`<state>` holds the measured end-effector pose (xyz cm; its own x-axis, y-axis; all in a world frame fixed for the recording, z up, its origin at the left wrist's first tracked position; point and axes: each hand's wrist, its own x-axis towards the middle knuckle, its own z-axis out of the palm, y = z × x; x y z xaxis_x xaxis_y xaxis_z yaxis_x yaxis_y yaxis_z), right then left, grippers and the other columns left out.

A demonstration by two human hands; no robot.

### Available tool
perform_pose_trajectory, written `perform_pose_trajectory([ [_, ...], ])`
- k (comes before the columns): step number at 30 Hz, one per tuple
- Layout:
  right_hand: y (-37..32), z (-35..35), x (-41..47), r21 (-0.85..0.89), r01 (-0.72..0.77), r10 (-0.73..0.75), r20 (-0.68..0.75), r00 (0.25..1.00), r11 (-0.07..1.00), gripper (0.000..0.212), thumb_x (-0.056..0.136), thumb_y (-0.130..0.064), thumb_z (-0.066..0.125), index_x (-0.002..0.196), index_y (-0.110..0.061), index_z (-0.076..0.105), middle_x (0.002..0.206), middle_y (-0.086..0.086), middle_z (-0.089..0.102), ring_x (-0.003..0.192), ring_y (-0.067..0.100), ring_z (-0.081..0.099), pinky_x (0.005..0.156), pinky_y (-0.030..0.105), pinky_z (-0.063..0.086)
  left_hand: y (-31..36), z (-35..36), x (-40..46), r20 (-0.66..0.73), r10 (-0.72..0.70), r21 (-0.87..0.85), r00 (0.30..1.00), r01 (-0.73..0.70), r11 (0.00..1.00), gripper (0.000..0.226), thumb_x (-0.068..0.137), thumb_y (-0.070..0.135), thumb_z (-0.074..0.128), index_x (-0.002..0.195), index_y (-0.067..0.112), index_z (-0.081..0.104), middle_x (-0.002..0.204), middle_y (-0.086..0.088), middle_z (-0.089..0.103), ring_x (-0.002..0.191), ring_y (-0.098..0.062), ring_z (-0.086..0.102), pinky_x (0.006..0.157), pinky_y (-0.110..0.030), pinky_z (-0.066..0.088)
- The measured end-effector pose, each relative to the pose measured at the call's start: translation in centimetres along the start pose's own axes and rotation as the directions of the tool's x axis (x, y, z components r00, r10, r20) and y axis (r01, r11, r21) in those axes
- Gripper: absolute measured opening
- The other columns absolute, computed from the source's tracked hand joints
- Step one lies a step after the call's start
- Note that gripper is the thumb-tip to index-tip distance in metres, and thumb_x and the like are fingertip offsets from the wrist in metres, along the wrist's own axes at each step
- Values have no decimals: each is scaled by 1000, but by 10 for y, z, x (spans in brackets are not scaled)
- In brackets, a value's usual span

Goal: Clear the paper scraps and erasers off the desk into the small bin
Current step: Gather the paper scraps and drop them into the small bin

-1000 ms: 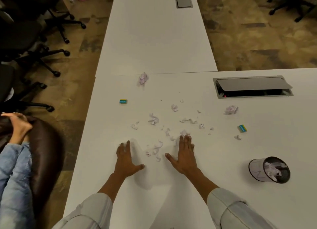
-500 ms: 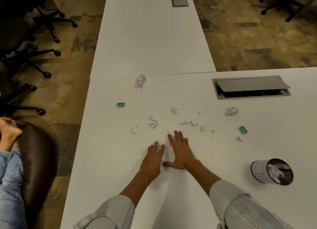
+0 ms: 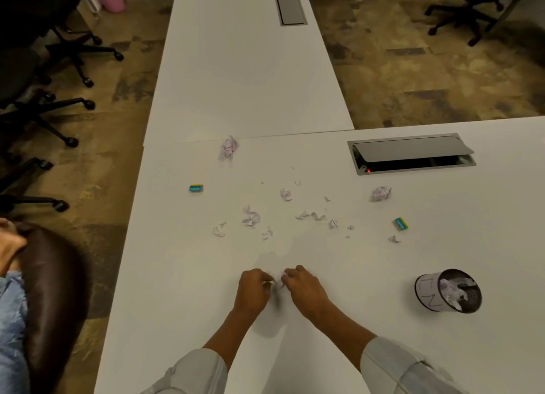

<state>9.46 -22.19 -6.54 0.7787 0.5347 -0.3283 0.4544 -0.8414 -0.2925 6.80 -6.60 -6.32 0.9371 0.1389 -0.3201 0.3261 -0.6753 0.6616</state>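
Both hands, left hand (image 3: 253,290) and right hand (image 3: 303,287), slid back, fingers curled on scraps (image 3: 277,280); bin (image 3: 448,292) lower right part full, most scraps and erasers (image 3: 196,188) left.

white desk (image 3: 295,349), teal-and-yellow erasers (image 3: 196,188), mottled brown floor (image 3: 413,69)

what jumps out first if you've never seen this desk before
Two hands, the left hand and right hand, are bunched together at the near edge of the white desk, pinching paper scraps. Beyond them, more scraps and two erasers lie scattered, and the small bin lies tipped at right.
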Motion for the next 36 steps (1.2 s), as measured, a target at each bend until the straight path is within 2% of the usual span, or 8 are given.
perform_pose_trajectory([
  [4,9,-15,-4,457,-247,314,-75,946,855,18,88,-8,61,95,-11,77,97,7,76,87,19,69,79,24,55,17,-12,-6,34,-132,-368,991,135,920,10,76,6,76,77,16,79,73,-1,76,64,-12,72,64,-19,56],
  [8,25,-35,-24,907,-283,567,61,821,311,8,81,-11,76,88,-14,79,84,6,77,65,23,73,56,13,53,33,-17,-11,166,-148,-664,975,221,714,10,74,1,77,80,9,79,84,-14,76,78,-28,74,71,-31,60],
  [12,44,-58,-49,956,-138,476,251,843,-259,13,83,-7,73,95,-4,76,96,12,77,88,25,73,69,26,58,55,-15,-14,288,-70,-822,955,285,493,20,70,6,81,89,1,77,90,-20,75,86,-32,72,76,-30,58],
  [16,66,-79,-78,826,-59,429,350,833,-560,20,86,-8,69,106,-4,72,106,7,76,90,12,74,65,17,57,83,-7,-9,387,8,-842,922,350,410,29,67,9,81,94,-1,75,95,-22,74,93,-32,72,78,-28,58],
  [23,106,-107,-129,710,123,465,311,829,-694,26,88,-6,64,114,-2,66,113,9,72,97,13,70,70,18,59,148,23,-2,470,117,-814,875,379,440,33,65,12,83,93,-1,74,97,-21,74,94,-31,72,79,-27,58],
  [29,148,-120,-171,724,208,558,282,781,-657,16,88,-7,65,103,-7,70,98,2,77,84,7,73,64,17,58,210,72,-9,526,140,-791,839,423,442,18,76,0,75,93,-3,74,97,-21,74,93,-30,72,77,-27,58],
  [33,185,-122,-201,838,187,663,247,706,-512,12,88,-9,67,98,-9,73,95,0,77,80,6,73,65,17,55,247,108,-20,568,121,-761,814,463,453,12,80,-6,70,92,-4,73,95,-20,74,92,-29,73,75,-27,59],
  [36,213,-122,-219,955,143,786,122,606,-259,13,84,-5,71,96,-3,75,103,14,74,88,23,70,73,31,56,271,132,-27,598,112,-735,794,487,471,14,82,-11,65,93,-5,71,96,-21,73,90,-29,73,74,-26,60],
])
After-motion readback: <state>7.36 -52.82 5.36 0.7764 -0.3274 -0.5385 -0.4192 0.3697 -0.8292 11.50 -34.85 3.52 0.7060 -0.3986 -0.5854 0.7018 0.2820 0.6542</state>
